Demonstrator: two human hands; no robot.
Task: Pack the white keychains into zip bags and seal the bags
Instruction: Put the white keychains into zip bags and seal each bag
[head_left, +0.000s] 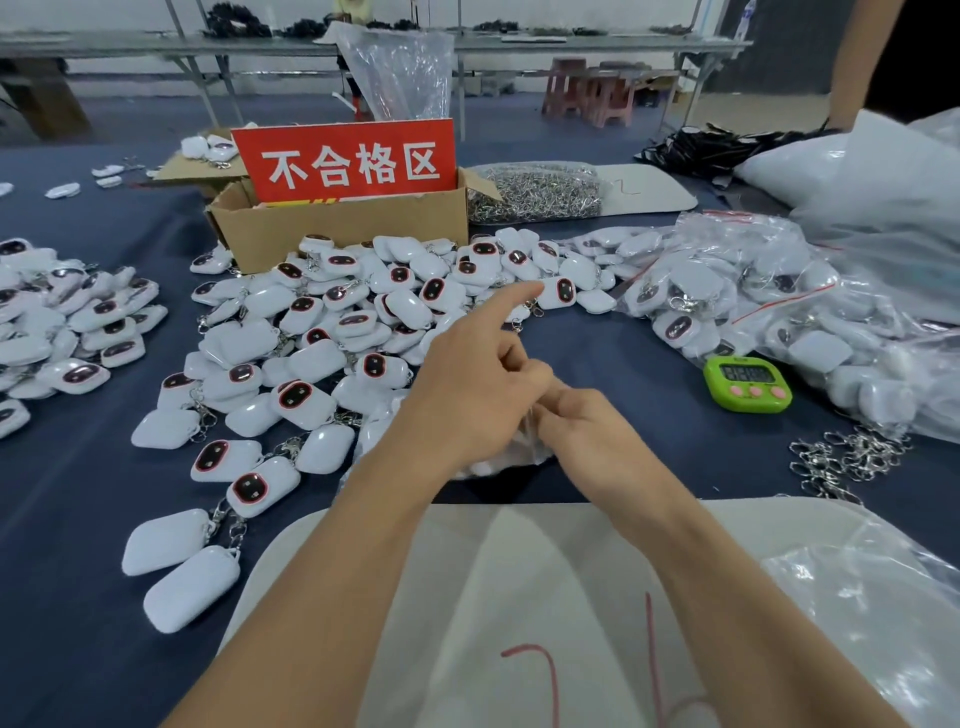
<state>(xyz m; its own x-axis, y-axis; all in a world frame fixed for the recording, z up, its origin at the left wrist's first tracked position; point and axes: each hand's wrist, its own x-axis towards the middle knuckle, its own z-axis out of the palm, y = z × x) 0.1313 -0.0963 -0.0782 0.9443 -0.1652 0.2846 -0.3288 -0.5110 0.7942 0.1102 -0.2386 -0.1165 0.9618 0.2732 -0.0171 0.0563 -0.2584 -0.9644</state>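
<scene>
A clear zip bag with white keychains inside lies on the dark blue table in front of me, mostly hidden by my hands. My left hand pinches its top edge with thumb and curled fingers, the index finger sticking out straight. My right hand pinches the same edge just to the right. A big pile of loose white keychains with dark oval faces and metal clips spreads to the left and behind my hands.
A cardboard box with a red sign stands behind the pile. Filled zip bags lie at the right beside a green timer. Loose metal clips, a bag of clips and a white sheet lie around.
</scene>
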